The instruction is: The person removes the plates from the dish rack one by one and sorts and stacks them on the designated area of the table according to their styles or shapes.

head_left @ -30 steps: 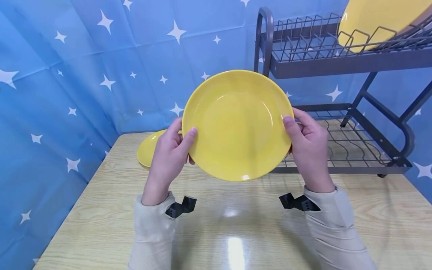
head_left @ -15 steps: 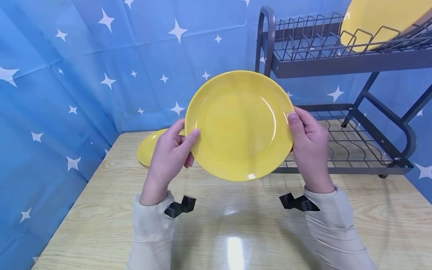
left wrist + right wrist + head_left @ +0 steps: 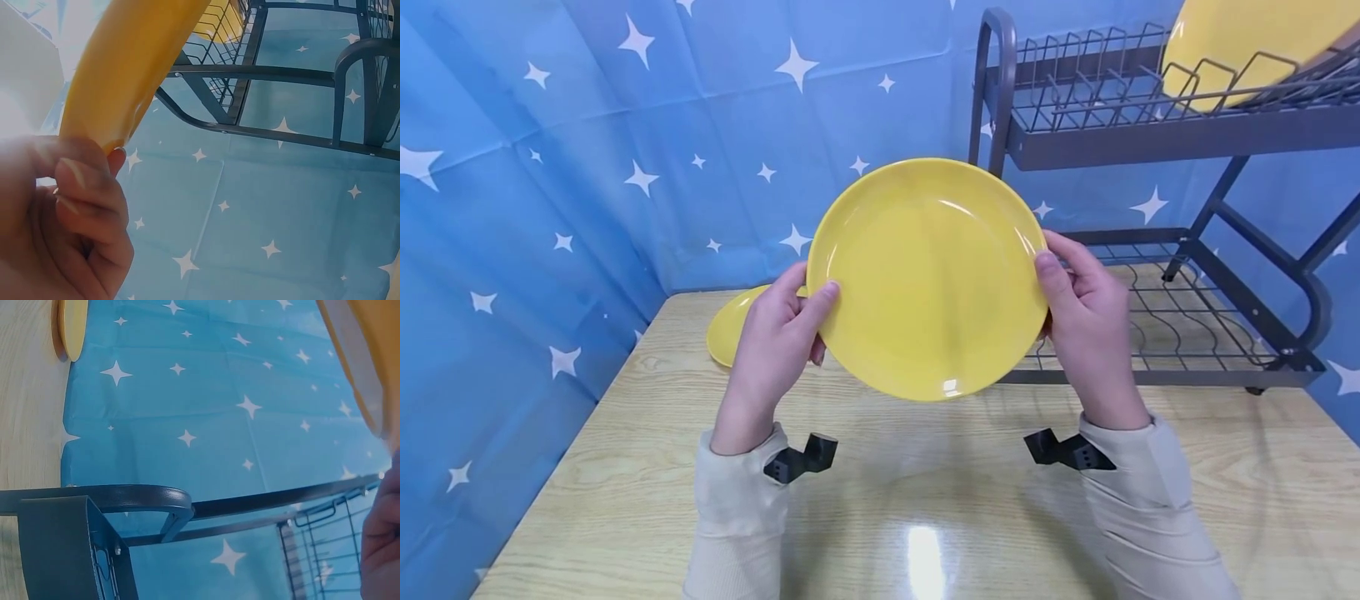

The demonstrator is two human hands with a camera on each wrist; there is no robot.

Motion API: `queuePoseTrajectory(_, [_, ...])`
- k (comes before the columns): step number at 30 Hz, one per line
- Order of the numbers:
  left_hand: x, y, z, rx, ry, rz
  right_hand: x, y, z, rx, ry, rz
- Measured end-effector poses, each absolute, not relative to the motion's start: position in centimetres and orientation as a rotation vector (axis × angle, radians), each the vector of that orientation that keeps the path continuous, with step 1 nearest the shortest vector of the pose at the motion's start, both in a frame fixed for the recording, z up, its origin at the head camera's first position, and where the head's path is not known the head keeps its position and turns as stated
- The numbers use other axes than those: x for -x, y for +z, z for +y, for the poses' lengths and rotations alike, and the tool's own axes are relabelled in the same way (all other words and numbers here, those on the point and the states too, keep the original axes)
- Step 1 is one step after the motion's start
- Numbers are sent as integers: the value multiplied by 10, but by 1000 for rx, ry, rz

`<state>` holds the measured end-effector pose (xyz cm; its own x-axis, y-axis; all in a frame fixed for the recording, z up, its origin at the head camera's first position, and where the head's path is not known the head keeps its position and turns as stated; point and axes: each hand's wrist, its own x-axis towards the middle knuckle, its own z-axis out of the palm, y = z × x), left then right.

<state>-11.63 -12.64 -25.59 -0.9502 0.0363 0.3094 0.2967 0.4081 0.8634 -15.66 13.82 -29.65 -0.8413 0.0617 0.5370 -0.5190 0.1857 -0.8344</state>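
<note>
A round, glossy yellow plate [image 3: 925, 283] is held up above the table, its inner face turned toward the head camera. The left hand [image 3: 775, 333] pinches its left rim, thumb on the front face and fingers behind. At the opposite rim, the right hand [image 3: 1090, 321] grips in the same way. In the left wrist view the plate [image 3: 125, 69] appears edge-on above the curled fingers of the left hand [image 3: 75, 219]. Only part of the right hand [image 3: 382, 531] shows in the right wrist view, below the plate's rim [image 3: 369, 369].
A dark metal two-tier dish rack [image 3: 1150, 142] stands at the right, with another yellow plate [image 3: 1247, 50] upright in its top tier. A yellow dish [image 3: 730, 329] lies on the wooden table [image 3: 625, 467] behind the left hand. A starry blue curtain [image 3: 722, 133] hangs behind.
The held plate has tilted slightly, shifting the glare on its face. It moved a little right, then back left. Both hands keep their hold.
</note>
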Motion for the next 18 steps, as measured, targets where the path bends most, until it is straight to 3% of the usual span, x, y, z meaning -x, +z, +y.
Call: queuePoseTrajectory(18, [124,-263,-151,159,-1566,-2294,162,-294,146,-503,1719,-1920])
